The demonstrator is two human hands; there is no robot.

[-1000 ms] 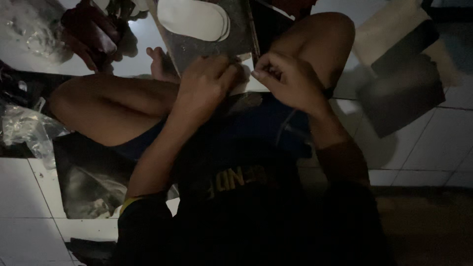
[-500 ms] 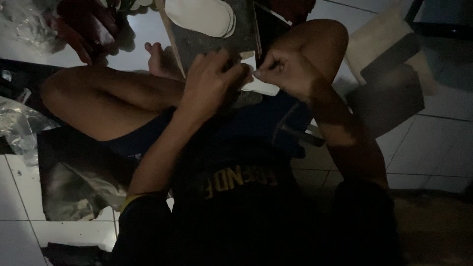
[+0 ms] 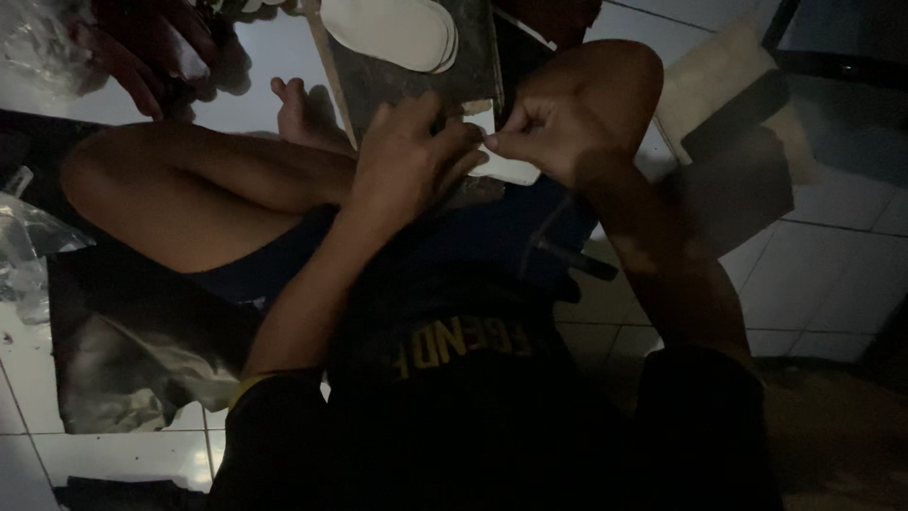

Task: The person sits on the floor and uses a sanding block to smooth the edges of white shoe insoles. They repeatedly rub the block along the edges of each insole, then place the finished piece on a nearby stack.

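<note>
I see my left hand and right hand pinching a thin white sheet piece over my lap, near the dark board; it looks light, floppy, best gripped at edges.

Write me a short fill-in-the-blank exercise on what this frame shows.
1. The left hand and right hand meet over a flat ____ piece.
2. A stack of white insoles lies on a dark ____.
3. The person sits on a ____ floor.

Missing words: white; board; tiled
</note>
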